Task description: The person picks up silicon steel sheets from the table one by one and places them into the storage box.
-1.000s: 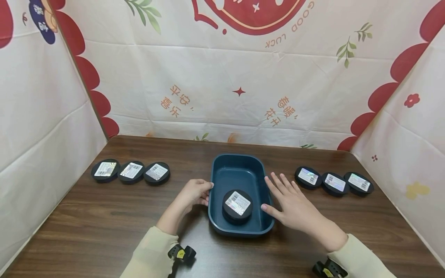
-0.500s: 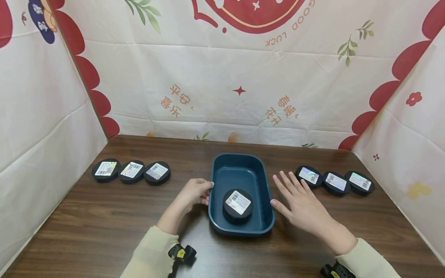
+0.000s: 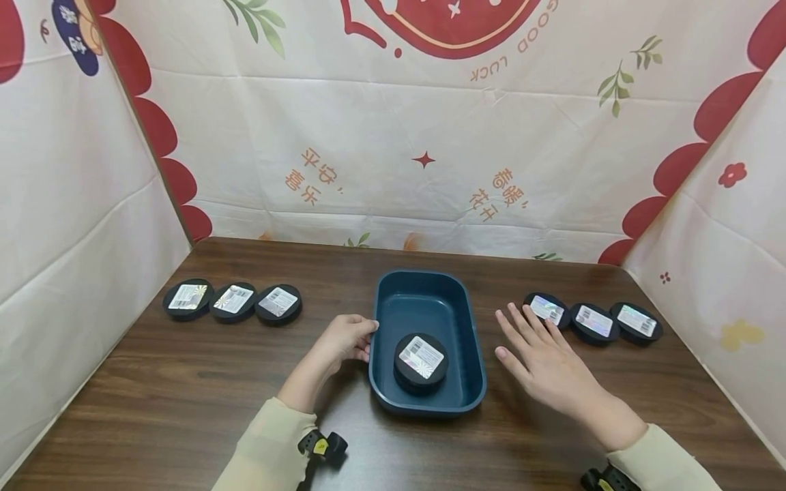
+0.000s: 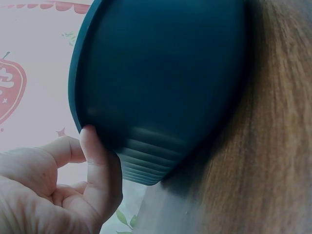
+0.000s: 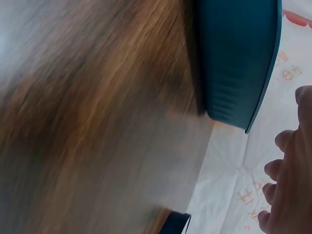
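Note:
A dark blue rectangular tray (image 3: 424,303) stands on the table, with a black round disc (image 3: 420,365) bearing a white barcode label in its front half. My left hand (image 3: 342,344) pinches the tray's left rim; the left wrist view shows its thumb and finger (image 4: 100,165) at the edge. To the right of the tray, my right hand (image 3: 552,372) hovers palm down with fingers spread, holding nothing. Its fingertips overlap the nearest right-hand disc (image 3: 545,307) in the head view; whether they touch cannot be told. The right wrist view shows that hand (image 5: 292,165) apart from the tray (image 5: 239,58).
Three similar labelled discs lie in a row at the left, the middle one (image 3: 234,302) touching or nearly touching its neighbours. Two more discs, one (image 3: 594,323) beside the other (image 3: 636,323), continue the right row. A printed white cloth (image 3: 381,123) encloses the wooden table (image 3: 202,395).
My right hand has moved right, away from the tray's right rim, toward the right row of discs. The left hand and the tray have stayed in place.

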A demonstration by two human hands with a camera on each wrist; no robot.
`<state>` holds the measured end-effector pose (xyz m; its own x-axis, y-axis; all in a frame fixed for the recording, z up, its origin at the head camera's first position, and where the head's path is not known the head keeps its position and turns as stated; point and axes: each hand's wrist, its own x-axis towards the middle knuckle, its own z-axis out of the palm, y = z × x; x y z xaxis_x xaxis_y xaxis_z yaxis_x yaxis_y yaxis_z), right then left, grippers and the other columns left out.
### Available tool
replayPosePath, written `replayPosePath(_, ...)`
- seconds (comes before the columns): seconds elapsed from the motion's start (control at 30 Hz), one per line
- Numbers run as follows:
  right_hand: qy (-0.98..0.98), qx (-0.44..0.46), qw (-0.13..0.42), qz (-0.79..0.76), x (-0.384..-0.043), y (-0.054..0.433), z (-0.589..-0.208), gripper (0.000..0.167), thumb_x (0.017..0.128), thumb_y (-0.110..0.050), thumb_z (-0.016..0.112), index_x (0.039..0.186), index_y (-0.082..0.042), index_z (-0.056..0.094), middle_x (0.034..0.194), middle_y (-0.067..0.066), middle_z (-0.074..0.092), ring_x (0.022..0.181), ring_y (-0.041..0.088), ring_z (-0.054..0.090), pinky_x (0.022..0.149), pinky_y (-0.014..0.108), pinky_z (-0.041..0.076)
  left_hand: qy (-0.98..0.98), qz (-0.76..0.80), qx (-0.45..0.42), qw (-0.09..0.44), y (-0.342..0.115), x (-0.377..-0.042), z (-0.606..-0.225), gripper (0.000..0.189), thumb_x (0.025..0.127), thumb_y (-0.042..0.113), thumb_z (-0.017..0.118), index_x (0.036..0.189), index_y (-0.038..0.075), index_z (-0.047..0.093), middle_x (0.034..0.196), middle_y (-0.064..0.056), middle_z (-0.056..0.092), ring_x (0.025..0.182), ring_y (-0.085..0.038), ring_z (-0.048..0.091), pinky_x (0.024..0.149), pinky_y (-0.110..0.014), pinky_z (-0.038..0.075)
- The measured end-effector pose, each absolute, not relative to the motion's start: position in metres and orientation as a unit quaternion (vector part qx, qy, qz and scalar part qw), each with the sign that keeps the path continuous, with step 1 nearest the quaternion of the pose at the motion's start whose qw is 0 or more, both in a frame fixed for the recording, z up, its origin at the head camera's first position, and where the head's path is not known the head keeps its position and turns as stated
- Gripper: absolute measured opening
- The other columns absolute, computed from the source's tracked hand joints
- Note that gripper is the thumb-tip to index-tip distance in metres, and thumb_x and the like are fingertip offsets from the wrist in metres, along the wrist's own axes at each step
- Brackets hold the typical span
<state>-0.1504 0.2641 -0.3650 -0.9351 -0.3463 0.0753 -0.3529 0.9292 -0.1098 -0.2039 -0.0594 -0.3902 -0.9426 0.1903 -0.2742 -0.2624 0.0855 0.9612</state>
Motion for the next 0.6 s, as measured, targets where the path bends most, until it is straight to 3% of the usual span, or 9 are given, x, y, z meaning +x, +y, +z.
replayPosePath(0.33, -0.983, 0.169, 0.037, 0.056, -0.146, 0.283, -0.368, 0.062, 0.099, -0.044, 0.035, 0.15, -0.019, 0.009, 0.155, 0.01, 0.01, 0.142, 0.027, -0.002, 0.111, 0.039, -0.016, 0.714, 0.678, -0.026, 0.171, -0.059, -0.205, -0.392, 0.021, 0.09, 0.01, 0.052, 0.091, -0.011, 0.055, 0.063, -0.005, 0.05, 0.05, -0.011, 0.048, 0.046, -0.02, 0.046)
replayPosePath(0.6, -0.985, 0.153, 0.059, 0.045, -0.144, 0.303, -0.372, 0.064, 0.1, -0.041, 0.034, 0.15, -0.011, 0.009, 0.154, 0.016, 0.013, 0.142, 0.025, -0.006, 0.11, 0.038, -0.018, 0.717, 0.677, -0.026, 0.165, -0.059, -0.204, -0.392, 0.02, 0.09, 0.01, 0.053, 0.09, -0.01, 0.055, 0.063, -0.005, 0.05, 0.05, -0.012, 0.048, 0.046, -0.02, 0.046)
